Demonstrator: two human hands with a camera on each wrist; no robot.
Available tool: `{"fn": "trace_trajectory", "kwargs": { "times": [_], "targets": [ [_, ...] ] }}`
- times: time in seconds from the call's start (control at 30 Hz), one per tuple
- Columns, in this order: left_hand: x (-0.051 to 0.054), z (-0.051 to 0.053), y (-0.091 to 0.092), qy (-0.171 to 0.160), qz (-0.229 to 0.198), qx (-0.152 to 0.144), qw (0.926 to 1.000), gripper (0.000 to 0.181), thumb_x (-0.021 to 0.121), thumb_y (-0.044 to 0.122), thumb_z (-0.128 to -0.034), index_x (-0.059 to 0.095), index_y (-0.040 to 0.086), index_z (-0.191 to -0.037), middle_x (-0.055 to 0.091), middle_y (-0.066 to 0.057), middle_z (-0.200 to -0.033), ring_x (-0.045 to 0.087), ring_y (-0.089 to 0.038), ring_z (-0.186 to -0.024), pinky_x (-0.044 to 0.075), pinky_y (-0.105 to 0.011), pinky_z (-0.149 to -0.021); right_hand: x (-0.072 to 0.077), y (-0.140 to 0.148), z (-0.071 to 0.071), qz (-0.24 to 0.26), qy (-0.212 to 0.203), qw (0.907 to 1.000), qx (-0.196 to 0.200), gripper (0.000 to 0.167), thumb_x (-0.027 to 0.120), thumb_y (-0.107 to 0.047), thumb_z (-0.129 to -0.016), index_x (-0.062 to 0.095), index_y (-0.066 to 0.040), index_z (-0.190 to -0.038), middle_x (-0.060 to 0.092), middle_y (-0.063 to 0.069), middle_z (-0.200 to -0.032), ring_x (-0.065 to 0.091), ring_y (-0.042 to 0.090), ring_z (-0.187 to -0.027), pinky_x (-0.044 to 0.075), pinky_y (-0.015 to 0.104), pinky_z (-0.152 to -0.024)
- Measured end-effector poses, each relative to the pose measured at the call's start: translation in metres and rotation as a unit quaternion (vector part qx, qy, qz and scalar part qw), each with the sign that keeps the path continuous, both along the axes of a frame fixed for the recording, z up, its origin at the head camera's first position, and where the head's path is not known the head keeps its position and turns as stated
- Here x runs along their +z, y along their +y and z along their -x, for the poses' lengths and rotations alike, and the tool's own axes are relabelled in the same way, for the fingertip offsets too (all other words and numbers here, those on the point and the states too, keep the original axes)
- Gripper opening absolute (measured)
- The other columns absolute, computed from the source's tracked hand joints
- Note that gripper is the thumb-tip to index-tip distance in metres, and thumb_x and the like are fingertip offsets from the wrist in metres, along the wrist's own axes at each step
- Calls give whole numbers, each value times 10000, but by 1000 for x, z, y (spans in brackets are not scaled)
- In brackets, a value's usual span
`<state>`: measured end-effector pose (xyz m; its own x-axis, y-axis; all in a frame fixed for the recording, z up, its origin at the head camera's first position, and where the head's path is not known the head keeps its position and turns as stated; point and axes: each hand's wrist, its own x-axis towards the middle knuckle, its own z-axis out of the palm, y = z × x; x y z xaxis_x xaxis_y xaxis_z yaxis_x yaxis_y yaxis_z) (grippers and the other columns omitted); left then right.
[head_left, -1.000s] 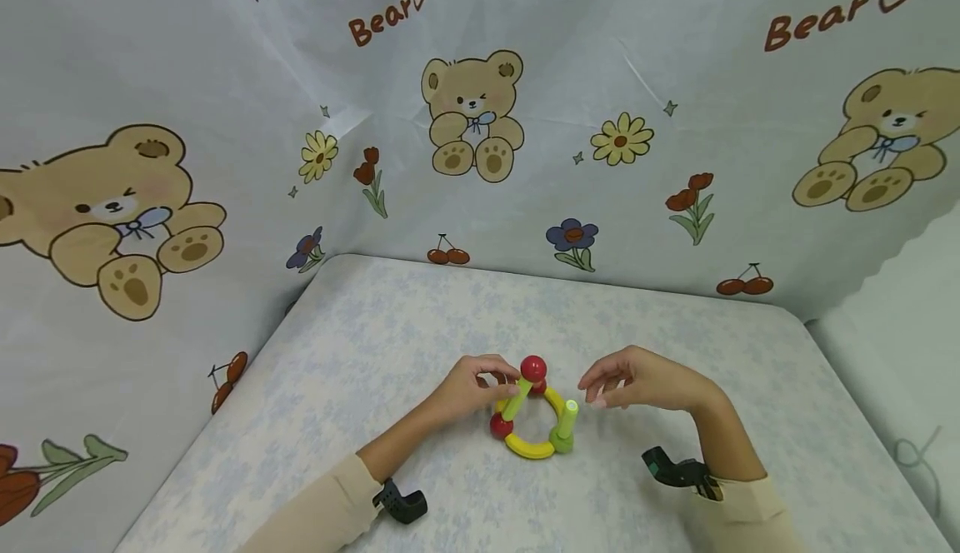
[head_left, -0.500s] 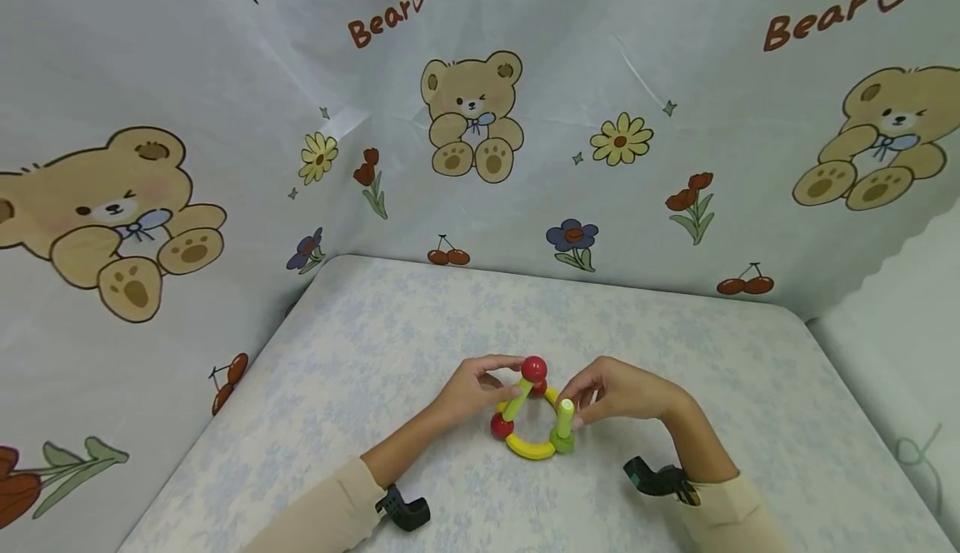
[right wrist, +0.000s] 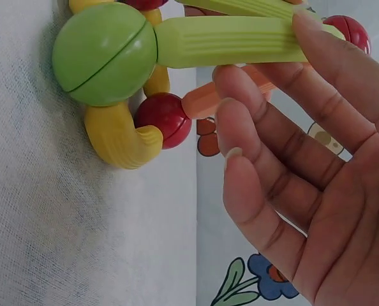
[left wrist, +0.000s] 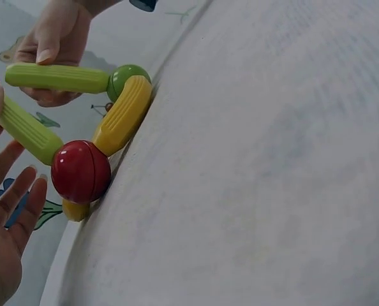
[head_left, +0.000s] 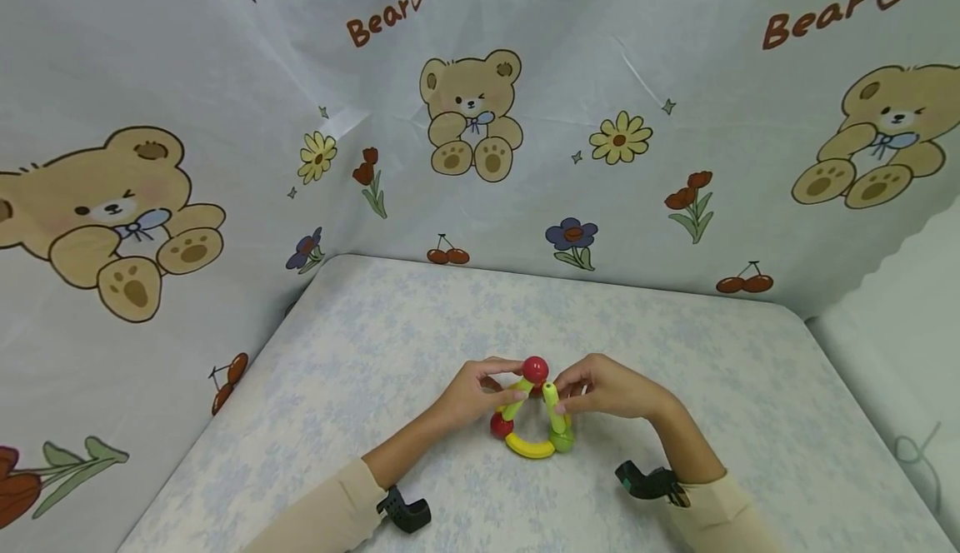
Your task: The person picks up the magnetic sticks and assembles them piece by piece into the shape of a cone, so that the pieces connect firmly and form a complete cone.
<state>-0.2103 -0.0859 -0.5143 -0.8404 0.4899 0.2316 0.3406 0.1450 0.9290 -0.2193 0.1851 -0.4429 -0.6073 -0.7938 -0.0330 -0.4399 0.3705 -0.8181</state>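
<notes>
A toy frame of magnetic-looking sticks and balls stands on the table. Its base is a ring of curved yellow sticks [head_left: 530, 447], joined by red balls and a green ball [right wrist: 105, 54]. From the front-left red ball [left wrist: 81, 171], a lime-green stick [left wrist: 30, 131] leans up to a top red ball [head_left: 536, 369]. My left hand [head_left: 468, 392] pinches near that upper end, its other fingers spread. With thumb and fingers, my right hand [head_left: 617, 386] pinches a second lime-green stick [right wrist: 231, 42] rising from the green ball; its upper end is close to the top ball.
An orange stick [right wrist: 224, 95] rises from a back red ball [right wrist: 164, 120], mostly hidden in the head view. The pale patterned tabletop [head_left: 420, 311] surrounds the toy. A bear-print cloth [head_left: 555, 195] hangs behind. Each wrist wears a black camera [head_left: 405, 510].
My right hand has moved left and taken hold of the second lime-green stick. That stick has tilted left toward the top red ball. My left hand has stayed nearly in place.
</notes>
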Motion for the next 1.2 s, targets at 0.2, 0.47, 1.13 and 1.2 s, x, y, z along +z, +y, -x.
{"fn": "trace_trajectory", "kwargs": {
  "times": [0.2, 0.47, 1.13, 1.2],
  "targets": [
    [0, 0, 3, 54, 57, -30, 10000, 418, 776, 223, -927, 693, 139, -1327, 676, -2, -1305, 592, -359, -1212, 558, -303, -862, -2, 0, -1, 22, 23, 9999, -101, 156, 766, -195, -929, 787, -82, -1035, 747, -2, -889, 637, 177, -750, 554, 267, -677],
    [0, -1, 6, 60, 126, -76, 9999, 413, 792, 255, -913, 703, 226, -1315, 661, 106, -1306, 605, -244, -1199, 558, -310, -864, -2, -2, -1, 50, -55, 9998, -184, 113, 777, -183, -918, 790, -120, -1011, 740, 4, -865, 633, 188, -742, 556, 270, -675],
    [-1, 18, -19, -263, -150, 324, 9990, 395, 399, 362, -1115, 657, 194, -1361, 697, -24, -1249, 632, -250, -1086, 593, -458, -774, 10, 35, 5, -229, -226, 9924, -1186, 243, 656, -175, -1005, 704, -70, -1220, 726, 89, -1022, 671, 264, -852, 573, 362, -740],
    [-2, 22, -27, -272, -25, 505, 9983, 375, 426, 390, -1103, 667, 231, -1343, 698, -22, -1242, 631, -227, -1081, 597, -412, -760, 11, 44, 6, -230, -58, 9886, -1487, 271, 643, -212, -1017, 693, -68, -1240, 727, 74, -1037, 674, 262, -869, 579, 386, -744]
  ]
}}
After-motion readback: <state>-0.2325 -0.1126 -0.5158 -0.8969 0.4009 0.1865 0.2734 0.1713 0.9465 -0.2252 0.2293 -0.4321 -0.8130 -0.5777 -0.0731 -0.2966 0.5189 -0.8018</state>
